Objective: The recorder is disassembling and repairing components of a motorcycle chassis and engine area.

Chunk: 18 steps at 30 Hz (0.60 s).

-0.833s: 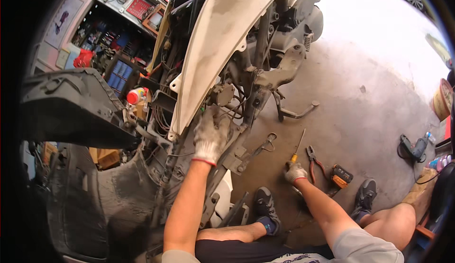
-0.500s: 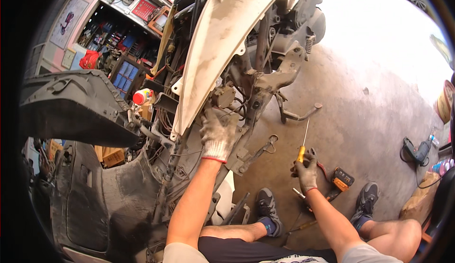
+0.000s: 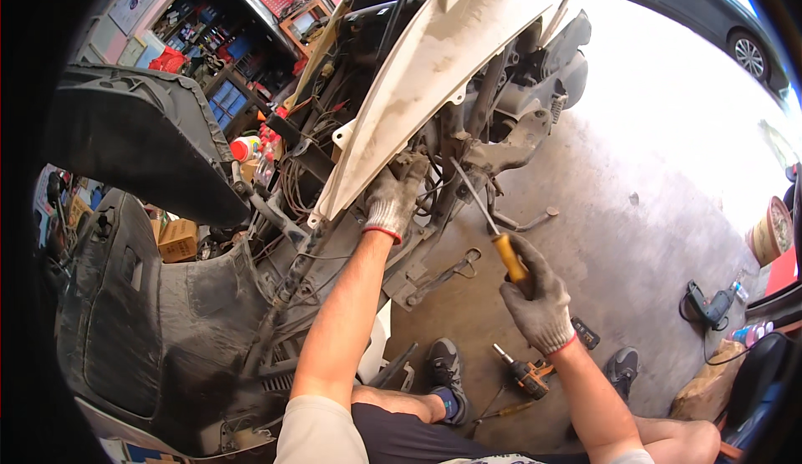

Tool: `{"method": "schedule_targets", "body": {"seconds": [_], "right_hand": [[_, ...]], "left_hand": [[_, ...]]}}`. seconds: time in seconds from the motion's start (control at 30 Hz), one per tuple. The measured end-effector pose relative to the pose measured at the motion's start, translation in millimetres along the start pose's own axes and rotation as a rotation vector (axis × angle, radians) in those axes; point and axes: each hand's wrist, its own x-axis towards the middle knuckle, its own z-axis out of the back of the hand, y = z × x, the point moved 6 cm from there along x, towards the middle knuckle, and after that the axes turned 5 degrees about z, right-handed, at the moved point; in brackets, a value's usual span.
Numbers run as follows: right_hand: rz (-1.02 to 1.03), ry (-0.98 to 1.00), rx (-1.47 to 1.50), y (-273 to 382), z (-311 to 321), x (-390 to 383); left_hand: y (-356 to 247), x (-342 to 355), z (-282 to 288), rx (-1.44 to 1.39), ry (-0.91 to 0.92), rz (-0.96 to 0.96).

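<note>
My left hand (image 3: 390,202), in a grey work glove with a red-edged cuff, reaches under the white body panel (image 3: 418,71) of a stripped scooter. Its fingers close around a dirty part among the hoses; the panel's shadow hides what that part is. My right hand (image 3: 539,297), gloved too, is wrapped round the yellow handle of a screwdriver (image 3: 509,257). The long shaft slants up and left, its tip near the dark metal frame (image 3: 468,159) beside my left hand. Whether the tip touches anything cannot be made out.
On the concrete floor lie an orange and black cordless drill (image 3: 528,378) and, further right, a grey corded power tool (image 3: 710,304). A black seat section (image 3: 142,142) and dark scooter bodywork (image 3: 200,314) stand at left. A kickstand (image 3: 530,220) juts out right of the frame.
My right hand has raised the screwdriver from near the floor up and left toward the scooter frame. My left hand stays under the panel. The view has shifted, showing more of a parked car.
</note>
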Motion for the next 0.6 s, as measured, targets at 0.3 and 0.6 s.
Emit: {"method": "schedule_targets", "body": {"seconds": [0.3,0.6], "right_hand": [[0.16,0.093,-0.22,37.8,-23.1,29.9],[0.175,0.161,-0.356,60.3,-26.5,40.3]], "left_hand": [[4.9,3.7,-5.1,0.151,0.008,0.096],[5.3,1.5,0.5,-0.096,-0.066,-0.075]]}}
